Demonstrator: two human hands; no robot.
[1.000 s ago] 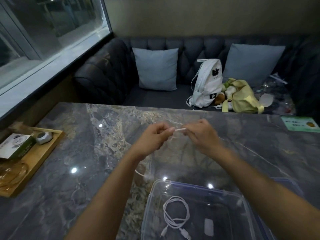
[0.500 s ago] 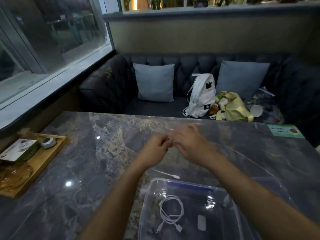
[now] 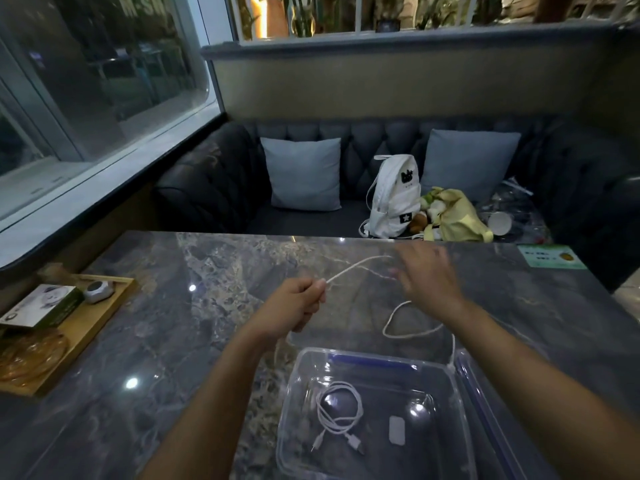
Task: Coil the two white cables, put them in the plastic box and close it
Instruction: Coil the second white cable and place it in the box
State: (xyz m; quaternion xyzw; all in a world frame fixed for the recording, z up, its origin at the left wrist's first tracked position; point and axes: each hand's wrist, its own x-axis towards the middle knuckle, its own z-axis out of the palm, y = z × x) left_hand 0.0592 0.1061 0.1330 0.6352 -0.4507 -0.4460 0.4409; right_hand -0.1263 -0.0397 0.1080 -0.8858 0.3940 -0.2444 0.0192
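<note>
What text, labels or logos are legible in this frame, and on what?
"M-SN", partial and dim: lettering on the window glass, top left.
Green card on the table's far right edge: print too small to read.
Box on the wooden tray: print blurred, unreadable.
White backpack: black figure and star patch only, no readable words.

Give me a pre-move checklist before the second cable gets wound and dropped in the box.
1. First cable coiled and inside the plastic box: ok.
2. Box open, room left beside that coil: ok.
3. Left hand has a grip on the second cable: ok, fist closed around it.
4. Right hand has a grip on the cable: cannot tell, hand is blurred and fingers look spread.
5. Second cable coiled: not ok, it trails loose across the table toward the box.
6. Lid within reach: ok, lying at the box's right side.
</note>
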